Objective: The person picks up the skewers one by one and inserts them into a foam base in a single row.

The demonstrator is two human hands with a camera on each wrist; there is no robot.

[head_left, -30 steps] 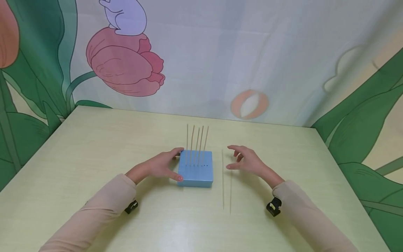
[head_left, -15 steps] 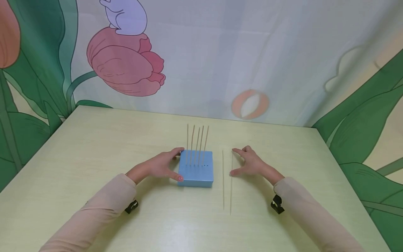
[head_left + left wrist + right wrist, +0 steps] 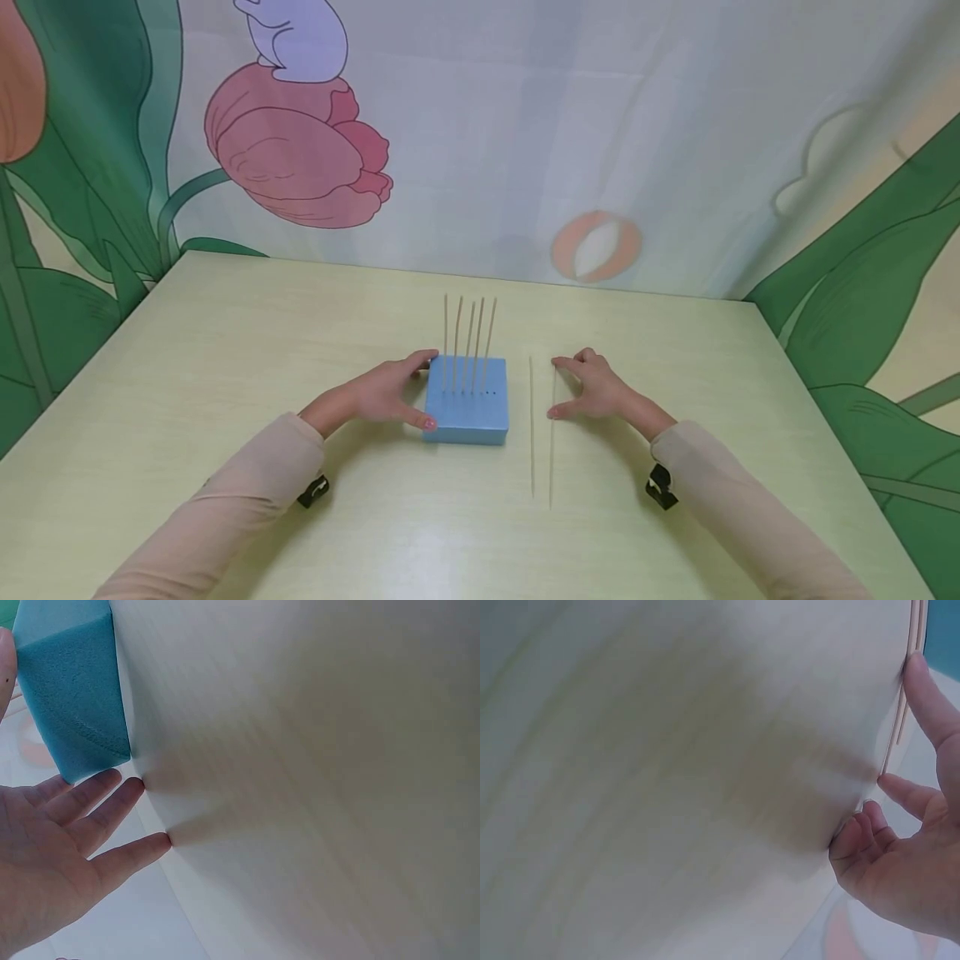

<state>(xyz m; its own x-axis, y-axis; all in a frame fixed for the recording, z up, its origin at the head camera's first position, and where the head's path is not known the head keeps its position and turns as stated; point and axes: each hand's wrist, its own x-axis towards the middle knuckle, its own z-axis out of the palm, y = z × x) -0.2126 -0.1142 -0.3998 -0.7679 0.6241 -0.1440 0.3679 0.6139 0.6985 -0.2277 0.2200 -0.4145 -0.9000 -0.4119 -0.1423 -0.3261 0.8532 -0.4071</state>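
Observation:
A blue foam block (image 3: 467, 417) sits mid-table, with several thin wooden sticks (image 3: 469, 346) standing upright in a row of holes along its top. My left hand (image 3: 382, 392) holds the block at its left side, the thumb at the near corner and the fingers (image 3: 101, 814) against the far side. Two more sticks lie on the table right of the block: a nearer one (image 3: 532, 450) and an outer one (image 3: 552, 467). Over the outer stick, my right hand (image 3: 596, 392) touches it with thumb and index fingertip spread apart along its length; the other fingers (image 3: 855, 840) are curled.
Two bare holes (image 3: 491, 392) show at the right end of the row. The pale table (image 3: 337, 317) reaches back to a printed curtain (image 3: 480, 150). A black camera mount (image 3: 662, 487) hangs at the right wrist.
Since a second ago my right hand has come down and rightward from above the sticks to the outer one, spreading thumb and index finger. My left hand and the block have stayed put.

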